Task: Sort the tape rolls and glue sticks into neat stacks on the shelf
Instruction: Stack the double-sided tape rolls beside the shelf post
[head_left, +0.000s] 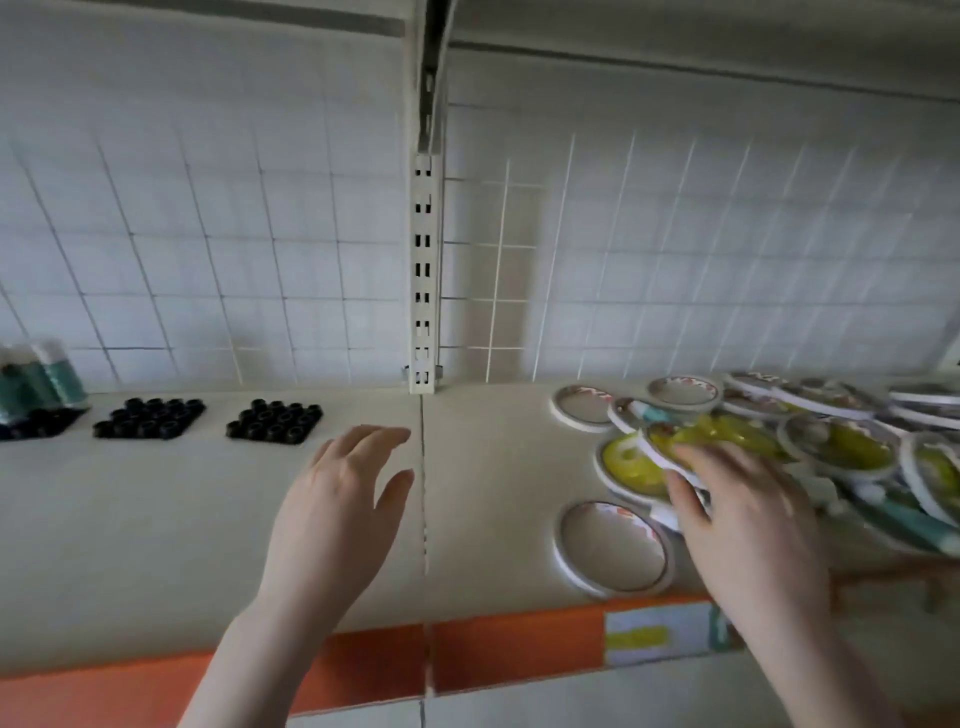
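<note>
A jumbled pile of flat tape rolls (826, 410) covers the right part of the cream shelf (493, 483); several have yellow centres, others are white rings. Teal and white glue sticks (909, 525) lie among them. My right hand (748, 525) rests with spread fingers on the pile's near left edge, its fingertips touching a yellow-centred roll (636, 465). One white ring roll (613, 548) lies alone in front. My left hand (343, 499) hovers above the shelf's middle, fingers relaxed and holding nothing.
Black ring clusters (275, 421) (149, 418) sit in neat blocks on the left shelf, with teal-capped containers (44, 379) at the far left. A slotted upright post (425, 270) and wire grid back the shelf. An orange price strip (514, 649) runs along the front edge.
</note>
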